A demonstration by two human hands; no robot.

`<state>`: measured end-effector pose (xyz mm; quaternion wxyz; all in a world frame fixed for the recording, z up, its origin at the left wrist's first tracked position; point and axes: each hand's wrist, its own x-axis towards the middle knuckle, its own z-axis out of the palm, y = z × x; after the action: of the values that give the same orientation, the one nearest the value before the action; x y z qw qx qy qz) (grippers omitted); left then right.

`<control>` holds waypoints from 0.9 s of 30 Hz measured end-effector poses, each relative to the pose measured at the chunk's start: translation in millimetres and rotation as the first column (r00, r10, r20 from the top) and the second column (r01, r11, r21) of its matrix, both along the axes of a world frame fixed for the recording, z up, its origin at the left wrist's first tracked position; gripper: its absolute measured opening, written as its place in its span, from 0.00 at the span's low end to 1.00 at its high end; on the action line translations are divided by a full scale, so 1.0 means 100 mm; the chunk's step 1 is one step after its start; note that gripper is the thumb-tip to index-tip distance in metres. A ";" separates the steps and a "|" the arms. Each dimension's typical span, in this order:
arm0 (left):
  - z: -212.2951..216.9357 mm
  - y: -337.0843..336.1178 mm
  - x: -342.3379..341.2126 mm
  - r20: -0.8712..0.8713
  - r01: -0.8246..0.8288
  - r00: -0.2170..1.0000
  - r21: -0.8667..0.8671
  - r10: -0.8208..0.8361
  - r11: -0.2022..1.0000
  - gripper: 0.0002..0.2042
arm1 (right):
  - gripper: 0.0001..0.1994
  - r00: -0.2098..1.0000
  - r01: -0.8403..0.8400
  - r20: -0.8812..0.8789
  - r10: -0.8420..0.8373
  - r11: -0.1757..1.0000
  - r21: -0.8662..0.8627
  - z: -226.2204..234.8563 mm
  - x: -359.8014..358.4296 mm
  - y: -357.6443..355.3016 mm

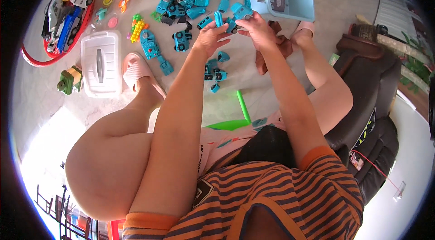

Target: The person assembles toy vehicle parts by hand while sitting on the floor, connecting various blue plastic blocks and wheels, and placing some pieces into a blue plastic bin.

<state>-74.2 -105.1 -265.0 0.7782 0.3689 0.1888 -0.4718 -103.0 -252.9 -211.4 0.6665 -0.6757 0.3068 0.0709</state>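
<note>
Above the floor, both of my hands meet at a teal toy vehicle part [232, 26] with a dark wheel. My left hand [209, 40] grips its left side, where a narrow, pronged teal piece [219, 19] stands up by the fingertips. My right hand [259, 31] pinches the other side, thumb and fingers closed. A teal toy truck section [241, 11] shows just beyond the fingers; whether it joins the held part I cannot tell. Loose teal toy parts [215, 71] lie below my hands. To their left are a teal wheeled block [181, 40] and a long teal toy piece [154, 50].
A light blue bin [304, 4] stands at the far right, near a brown crumpled thing [284, 49]. More teal vehicles [172, 8] lie beyond. On the left are a white lid [86, 79] and a red-rimmed container [93, 11] of toy cars. My slippered feet flank the toys.
</note>
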 end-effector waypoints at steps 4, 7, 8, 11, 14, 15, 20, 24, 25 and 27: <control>0.01 -0.01 0.10 -0.062 -0.143 0.989 -0.262 0.131 0.954 0.15 | 0.16 0.992 0.121 0.018 -0.129 0.966 0.226 0.05 0.02 0.01; 0.12 -0.01 0.15 -0.134 -0.224 0.974 -0.408 0.184 0.885 0.16 | 0.12 0.979 0.187 0.009 -0.205 0.909 0.373 0.02 0.04 -0.05; 0.17 0.00 0.16 -0.178 -0.248 0.966 -0.442 0.187 0.862 0.15 | 0.10 0.969 0.229 -0.010 -0.249 0.873 0.432 -0.01 0.05 -0.09; 0.20 0.07 0.19 -0.241 -0.305 0.947 -0.450 0.214 0.839 0.14 | 0.11 0.967 0.244 -0.071 -0.244 0.818 0.520 0.04 0.12 0.00; 0.23 0.06 0.22 -0.209 -0.317 0.946 -0.418 0.249 0.852 0.18 | 0.12 0.950 0.311 -0.159 -0.269 0.774 0.551 0.02 0.16 0.01; 0.23 0.04 0.24 -0.227 -0.324 0.941 -0.383 0.252 0.865 0.17 | 0.12 0.951 0.308 -0.159 -0.264 0.776 0.551 -0.01 0.16 0.01; 0.20 0.02 0.28 -0.277 -0.341 0.926 -0.323 0.256 0.883 0.15 | 0.17 0.874 0.485 -0.359 -0.327 0.621 0.616 -0.05 0.18 0.01; 0.17 0.05 0.27 -0.269 -0.342 0.928 -0.337 0.258 0.877 0.15 | 0.18 0.880 0.475 -0.320 -0.351 0.646 0.598 0.02 0.17 0.09; 0.18 0.03 0.27 -0.258 -0.336 0.931 -0.337 0.257 0.880 0.15 | 0.18 0.870 0.493 -0.345 -0.352 0.635 0.595 -0.01 0.18 0.06; 0.19 0.01 0.28 -0.260 -0.334 0.932 -0.335 0.254 0.881 0.13 | 0.18 0.860 0.510 -0.369 -0.352 0.624 0.592 -0.03 0.17 0.03</control>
<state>-46.4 -104.6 -245.7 0.8727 0.1293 0.2298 -0.4109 -86.0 -249.6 -214.3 0.8233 -0.2827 0.4844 0.0871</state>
